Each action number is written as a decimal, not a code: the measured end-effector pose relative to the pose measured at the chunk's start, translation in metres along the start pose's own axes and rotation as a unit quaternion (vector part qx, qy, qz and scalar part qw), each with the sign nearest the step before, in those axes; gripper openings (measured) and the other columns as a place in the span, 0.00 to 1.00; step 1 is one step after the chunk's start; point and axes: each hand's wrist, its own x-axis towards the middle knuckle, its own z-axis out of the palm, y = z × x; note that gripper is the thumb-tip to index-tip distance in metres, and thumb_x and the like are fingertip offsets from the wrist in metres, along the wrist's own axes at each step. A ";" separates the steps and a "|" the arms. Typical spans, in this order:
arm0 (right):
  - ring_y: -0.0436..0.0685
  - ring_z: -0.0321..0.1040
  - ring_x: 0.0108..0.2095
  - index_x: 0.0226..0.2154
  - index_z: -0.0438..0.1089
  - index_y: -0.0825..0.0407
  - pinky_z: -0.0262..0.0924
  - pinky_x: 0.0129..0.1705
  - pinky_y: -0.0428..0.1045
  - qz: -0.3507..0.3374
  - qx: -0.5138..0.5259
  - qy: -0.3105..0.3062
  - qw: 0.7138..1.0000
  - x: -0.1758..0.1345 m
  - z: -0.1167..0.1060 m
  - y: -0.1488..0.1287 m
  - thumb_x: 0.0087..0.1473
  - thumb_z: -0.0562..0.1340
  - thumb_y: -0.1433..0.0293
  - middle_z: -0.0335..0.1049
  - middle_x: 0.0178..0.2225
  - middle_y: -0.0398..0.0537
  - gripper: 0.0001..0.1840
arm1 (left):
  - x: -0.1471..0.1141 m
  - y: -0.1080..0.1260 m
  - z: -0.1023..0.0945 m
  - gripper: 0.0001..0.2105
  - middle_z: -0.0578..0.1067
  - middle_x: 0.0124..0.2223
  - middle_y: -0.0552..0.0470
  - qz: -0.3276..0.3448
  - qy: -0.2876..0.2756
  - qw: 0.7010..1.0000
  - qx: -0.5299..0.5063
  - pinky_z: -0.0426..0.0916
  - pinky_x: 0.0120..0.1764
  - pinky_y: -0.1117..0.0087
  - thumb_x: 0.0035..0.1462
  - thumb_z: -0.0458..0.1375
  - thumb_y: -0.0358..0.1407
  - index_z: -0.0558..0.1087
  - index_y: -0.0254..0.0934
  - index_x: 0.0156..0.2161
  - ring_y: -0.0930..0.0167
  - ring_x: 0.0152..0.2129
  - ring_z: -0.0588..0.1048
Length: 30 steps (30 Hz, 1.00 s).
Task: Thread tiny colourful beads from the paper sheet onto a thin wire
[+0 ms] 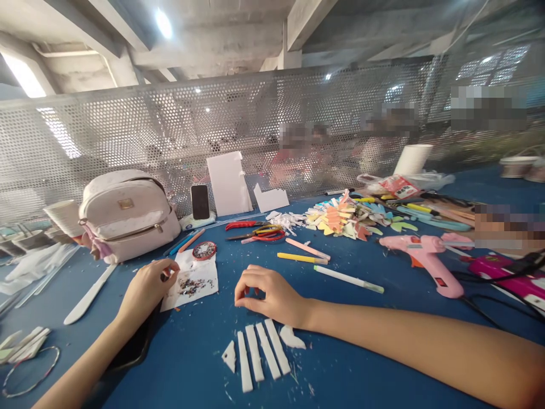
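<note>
My left hand (pixel 147 287) is closed in a loose pinch at the left edge of a white paper sheet (pixel 208 276) strewn with dark and coloured crumbs. Whatever its fingertips hold, if anything, is too small to make out. A dark flat device (pixel 135 347) lies partly under my left wrist. My right hand (pixel 268 292) rests on the blue table with curled fingers, thumb close to the index finger; its fingertips are partly hidden. Just below it lie several white foam-like strips (pixel 267 351), a small white triangle with a hole (pixel 230 357) and a white tail-shaped piece (pixel 293 337).
Behind are a red-rimmed round container (pixel 205 250), scissors (pixel 266 232), markers (pixel 349 279) and a heap of paper scraps (pixel 340 216). A pink glue gun (pixel 430 255) and power strip (pixel 506 278) lie right. A backpack (pixel 128 213), upright phone (pixel 200 202) and white knife (pixel 90 294) are left.
</note>
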 end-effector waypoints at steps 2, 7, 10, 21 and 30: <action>0.53 0.64 0.34 0.31 0.71 0.52 0.60 0.37 0.47 0.003 0.001 0.002 1.000 0.000 0.000 -0.001 0.59 0.64 0.71 0.73 0.32 0.44 0.05 | -0.001 0.003 0.001 0.09 0.81 0.31 0.51 0.000 0.002 1.000 -0.021 0.67 0.32 0.71 0.53 0.53 0.37 0.76 0.40 0.32 0.65 0.26 0.78; 0.53 0.64 0.33 0.30 0.71 0.51 0.59 0.36 0.47 0.005 0.012 0.008 1.000 0.000 0.000 -0.002 0.57 0.66 0.72 0.73 0.31 0.43 0.05 | -0.002 0.006 0.007 0.07 0.79 0.27 0.54 0.013 0.009 0.998 -0.065 0.67 0.31 0.71 0.50 0.56 0.37 0.76 0.41 0.28 0.66 0.24 0.77; 0.52 0.63 0.33 0.30 0.71 0.51 0.59 0.37 0.46 0.008 0.009 0.011 1.000 -0.001 0.001 0.000 0.57 0.66 0.72 0.73 0.31 0.43 0.04 | -0.002 0.006 0.009 0.05 0.79 0.28 0.54 0.019 0.016 0.995 -0.093 0.67 0.32 0.71 0.50 0.57 0.36 0.76 0.41 0.29 0.66 0.25 0.77; 0.52 0.63 0.31 0.31 0.72 0.52 0.57 0.37 0.46 0.010 -0.007 0.033 0.999 0.001 0.000 -0.002 0.57 0.66 0.72 0.69 0.27 0.41 0.04 | -0.031 0.065 0.021 0.05 0.78 0.33 0.51 0.032 -0.001 0.939 -0.343 0.71 0.36 0.69 0.54 0.59 0.37 0.74 0.38 0.34 0.69 0.28 0.74; 0.51 0.61 0.30 0.29 0.65 0.51 0.55 0.35 0.46 0.016 0.003 0.055 0.998 -0.001 0.001 -0.005 0.54 0.63 0.77 0.64 0.27 0.40 0.07 | -0.046 0.082 0.027 0.05 0.76 0.33 0.53 0.012 -0.029 0.879 -0.476 0.70 0.36 0.71 0.54 0.62 0.35 0.74 0.39 0.36 0.70 0.30 0.73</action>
